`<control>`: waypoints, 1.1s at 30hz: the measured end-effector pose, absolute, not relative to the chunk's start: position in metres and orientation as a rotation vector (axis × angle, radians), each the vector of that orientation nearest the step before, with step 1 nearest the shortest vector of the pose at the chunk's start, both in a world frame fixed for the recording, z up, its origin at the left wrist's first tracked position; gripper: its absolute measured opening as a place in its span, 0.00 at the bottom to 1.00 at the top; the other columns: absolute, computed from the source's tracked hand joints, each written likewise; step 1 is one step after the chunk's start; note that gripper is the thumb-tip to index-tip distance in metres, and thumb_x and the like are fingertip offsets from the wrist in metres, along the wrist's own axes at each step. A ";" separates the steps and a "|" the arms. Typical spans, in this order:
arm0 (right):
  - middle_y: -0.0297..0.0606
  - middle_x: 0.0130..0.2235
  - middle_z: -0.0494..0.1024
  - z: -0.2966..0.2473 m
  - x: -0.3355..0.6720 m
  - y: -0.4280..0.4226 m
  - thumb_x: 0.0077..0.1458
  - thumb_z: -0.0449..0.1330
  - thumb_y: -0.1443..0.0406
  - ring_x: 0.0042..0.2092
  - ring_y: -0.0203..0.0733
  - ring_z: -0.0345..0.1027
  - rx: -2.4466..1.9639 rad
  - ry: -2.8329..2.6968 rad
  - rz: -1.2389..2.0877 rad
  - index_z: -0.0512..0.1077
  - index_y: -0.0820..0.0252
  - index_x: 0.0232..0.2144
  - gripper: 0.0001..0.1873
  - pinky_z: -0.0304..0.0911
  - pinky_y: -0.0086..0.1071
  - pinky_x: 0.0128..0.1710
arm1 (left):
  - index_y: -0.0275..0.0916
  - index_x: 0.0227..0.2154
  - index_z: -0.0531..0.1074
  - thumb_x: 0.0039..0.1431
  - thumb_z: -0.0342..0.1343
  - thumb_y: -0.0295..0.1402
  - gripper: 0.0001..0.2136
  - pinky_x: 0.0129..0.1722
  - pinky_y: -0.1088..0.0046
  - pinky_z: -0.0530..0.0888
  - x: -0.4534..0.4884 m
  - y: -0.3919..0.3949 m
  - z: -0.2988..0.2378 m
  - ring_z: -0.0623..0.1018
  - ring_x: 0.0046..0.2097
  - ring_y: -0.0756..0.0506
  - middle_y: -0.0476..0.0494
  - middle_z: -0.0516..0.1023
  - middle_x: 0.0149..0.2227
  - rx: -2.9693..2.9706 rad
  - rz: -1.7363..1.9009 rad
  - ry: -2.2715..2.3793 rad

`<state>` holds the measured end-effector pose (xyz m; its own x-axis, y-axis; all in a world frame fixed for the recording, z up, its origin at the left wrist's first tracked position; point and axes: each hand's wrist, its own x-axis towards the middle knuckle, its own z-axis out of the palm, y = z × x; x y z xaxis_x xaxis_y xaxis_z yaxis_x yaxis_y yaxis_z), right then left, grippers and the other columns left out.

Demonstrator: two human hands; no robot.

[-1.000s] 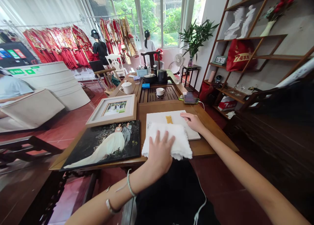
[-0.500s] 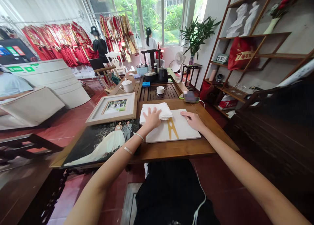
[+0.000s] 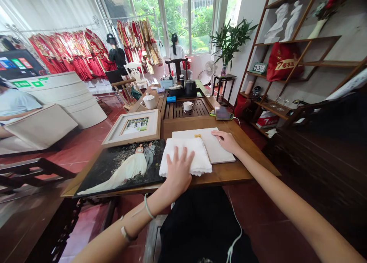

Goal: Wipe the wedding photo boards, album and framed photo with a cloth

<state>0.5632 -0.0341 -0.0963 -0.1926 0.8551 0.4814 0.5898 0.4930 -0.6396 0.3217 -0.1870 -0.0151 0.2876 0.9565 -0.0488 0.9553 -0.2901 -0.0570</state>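
Observation:
My left hand [image 3: 179, 169] lies spread on a folded white cloth [image 3: 202, 161], pressing it onto a flat white board [image 3: 216, 146] near the table's front edge. The cloth overhangs the board's near left side. Just past the cloth shows the tip of a yellow piece [image 3: 197, 135]; the rest of it is covered. My right hand [image 3: 226, 141] rests at the board's right edge with its fingers stretched flat along the top. To the left lie a dark wedding photo panel [image 3: 120, 167] and, behind it, a light wooden picture frame [image 3: 134, 127].
On the wooden table [image 3: 246, 156] stand a lidded white mug [image 3: 149, 101], a white cup [image 3: 187, 106] on a slatted tea tray [image 3: 197, 112], a black kettle [image 3: 190, 88] and a phone [image 3: 225, 114] with a cable. Shelves [image 3: 298, 41] rise at right; two people are near the garment racks and window.
My left hand has slid the cloth toward me across the board, covering most of the yellow piece and uncovering the board's far part. My right hand has stayed at the right edge.

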 end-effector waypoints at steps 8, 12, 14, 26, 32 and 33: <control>0.39 0.48 0.80 -0.098 0.564 -0.033 0.53 0.51 0.73 0.53 0.46 0.72 -1.195 -1.894 0.397 0.79 0.58 0.40 0.20 0.62 0.45 0.60 | 0.47 0.66 0.50 0.45 0.50 0.20 0.41 0.62 0.40 0.54 0.316 -0.220 -0.011 0.46 0.69 0.30 0.46 0.49 0.69 -2.632 0.114 -1.842; 0.39 0.48 0.80 -0.098 0.564 -0.033 0.53 0.51 0.73 0.53 0.46 0.72 -1.192 -1.891 0.398 0.79 0.57 0.41 0.20 0.62 0.46 0.60 | 0.46 0.66 0.50 0.45 0.50 0.21 0.41 0.63 0.37 0.50 0.323 -0.221 -0.019 0.44 0.69 0.30 0.47 0.47 0.70 -2.624 0.016 -1.814; 0.39 0.49 0.80 -0.099 0.564 -0.033 0.53 0.51 0.73 0.54 0.46 0.72 -1.191 -1.892 0.394 0.79 0.57 0.41 0.19 0.62 0.46 0.60 | 0.41 0.65 0.51 0.46 0.50 0.22 0.39 0.63 0.36 0.48 0.329 -0.214 -0.023 0.42 0.70 0.32 0.45 0.45 0.70 -2.645 -0.013 -1.756; 0.39 0.49 0.79 -0.098 0.566 -0.033 0.54 0.51 0.71 0.53 0.44 0.72 -1.194 -1.915 0.370 0.79 0.57 0.41 0.19 0.62 0.42 0.59 | 0.43 0.65 0.51 0.55 0.50 0.27 0.33 0.60 0.33 0.51 0.354 -0.110 -0.024 0.49 0.68 0.31 0.37 0.52 0.68 -2.533 -0.119 -1.820; 0.37 0.50 0.79 -0.098 0.567 -0.032 0.53 0.51 0.72 0.53 0.44 0.72 -1.201 -1.915 0.375 0.79 0.55 0.42 0.20 0.63 0.41 0.58 | 0.44 0.63 0.55 0.57 0.52 0.28 0.30 0.59 0.32 0.50 0.365 -0.089 -0.024 0.49 0.68 0.29 0.36 0.53 0.67 -2.571 -0.120 -1.755; 0.37 0.50 0.79 -0.098 0.566 -0.032 0.53 0.51 0.72 0.53 0.44 0.72 -1.201 -1.914 0.378 0.79 0.55 0.42 0.20 0.63 0.41 0.58 | 0.44 0.63 0.56 0.57 0.52 0.28 0.30 0.59 0.31 0.50 0.365 -0.091 -0.024 0.49 0.67 0.29 0.36 0.53 0.67 -2.578 -0.114 -1.743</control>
<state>0.5664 -0.0316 -0.0981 -0.2032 0.8508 0.4845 0.6030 0.4986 -0.6227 0.3654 -0.0910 -0.0236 0.3708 0.9256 0.0757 0.9276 -0.3731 0.0185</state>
